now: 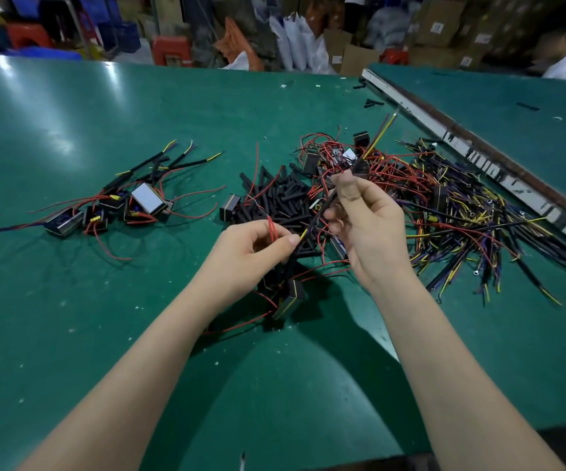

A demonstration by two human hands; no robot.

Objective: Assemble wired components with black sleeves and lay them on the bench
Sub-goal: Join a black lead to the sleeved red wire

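Both my forearms reach over the bench [70,300]. My left hand [251,253] pinches red wires [272,229]; my right hand [366,226] grips a black sleeve [322,212], its long axis slanting down-left toward my left fingertips, yellow wire tip [303,233] nearly touching them.

- Left hand [251,246] pinches red wires [272,229] and a yellow wire tip beside its thumb.
- Right hand [366,219] holds a black sleeve [322,212] slanting down toward the left hand.
- A component [290,299] hangs below, over the green tabletop [70,300].
- Finished pieces [121,205] lie far left; loose sleeves [281,198] centre; wire tangle [461,205] right.
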